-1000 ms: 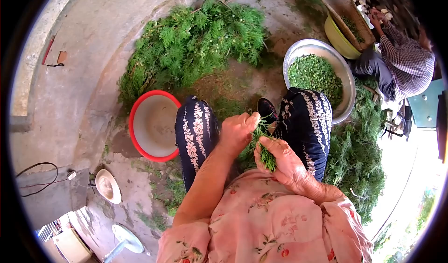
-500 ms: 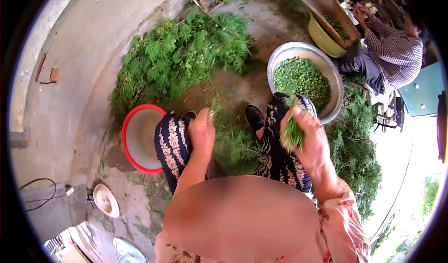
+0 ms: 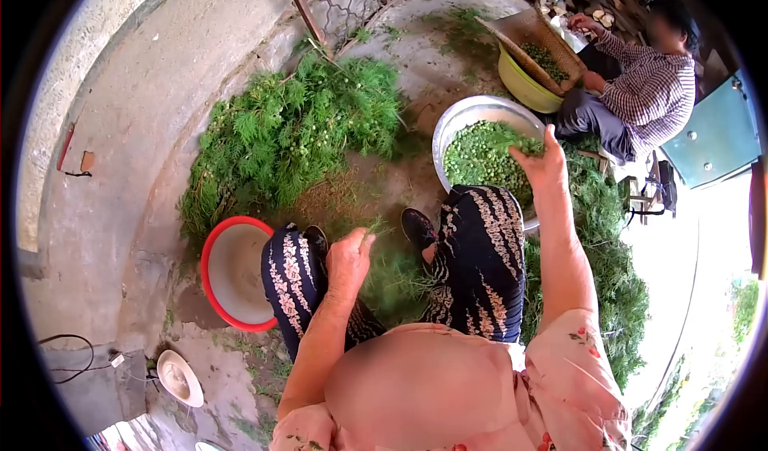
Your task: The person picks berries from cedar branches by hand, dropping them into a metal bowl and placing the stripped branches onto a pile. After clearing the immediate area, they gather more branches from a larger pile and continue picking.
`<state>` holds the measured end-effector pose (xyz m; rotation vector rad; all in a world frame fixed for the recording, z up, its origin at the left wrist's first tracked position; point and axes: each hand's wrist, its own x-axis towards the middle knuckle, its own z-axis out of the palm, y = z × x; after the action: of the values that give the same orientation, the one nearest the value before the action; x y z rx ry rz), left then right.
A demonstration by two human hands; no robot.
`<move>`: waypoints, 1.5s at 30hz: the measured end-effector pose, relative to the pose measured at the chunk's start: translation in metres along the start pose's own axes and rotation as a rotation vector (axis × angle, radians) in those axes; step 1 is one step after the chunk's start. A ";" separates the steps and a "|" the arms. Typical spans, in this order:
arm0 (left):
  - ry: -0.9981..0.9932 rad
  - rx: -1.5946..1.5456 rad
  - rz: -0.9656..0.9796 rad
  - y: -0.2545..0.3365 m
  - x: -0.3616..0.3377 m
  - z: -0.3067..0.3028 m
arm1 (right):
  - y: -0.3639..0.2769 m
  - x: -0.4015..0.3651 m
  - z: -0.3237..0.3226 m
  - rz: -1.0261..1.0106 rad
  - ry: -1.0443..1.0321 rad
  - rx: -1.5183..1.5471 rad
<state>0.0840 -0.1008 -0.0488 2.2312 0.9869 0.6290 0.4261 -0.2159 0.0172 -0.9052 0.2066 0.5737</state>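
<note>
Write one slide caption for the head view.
Right hand open at the metal basin of green pickings, left hand pinching a sprig.

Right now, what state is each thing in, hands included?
Left hand: closed on green sprig
Right hand: open, over metal basin
Metal basin: partly filled, green pieces
Red-rimmed basin: upright, uncovered
Yellow-green basin: under woven basket
Woven basket: tilted
Leafy branches: heaped on ground

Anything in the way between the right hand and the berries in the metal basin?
Only feathery leaves beside it; nothing else visible blocks the right hand, which reaches over the rim of the metal basin toward the berries.
</note>
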 end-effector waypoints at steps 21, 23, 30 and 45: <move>-0.259 -0.773 -0.604 0.015 0.011 -0.014 | 0.014 0.045 -0.069 -0.129 0.218 -0.397; -0.172 -0.945 -0.758 0.025 0.015 -0.019 | 0.014 0.055 -0.072 0.059 0.261 -0.251; -0.193 -0.816 -0.590 0.014 0.015 -0.015 | 0.013 0.066 -0.071 0.101 0.235 -0.230; -0.545 -0.249 -0.187 -0.017 -0.008 -0.018 | 0.026 0.052 -0.031 0.173 0.152 -0.100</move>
<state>0.0595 -0.0922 -0.0494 1.9066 0.7713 0.0416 0.4572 -0.2082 -0.0406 -1.0355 0.3989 0.6806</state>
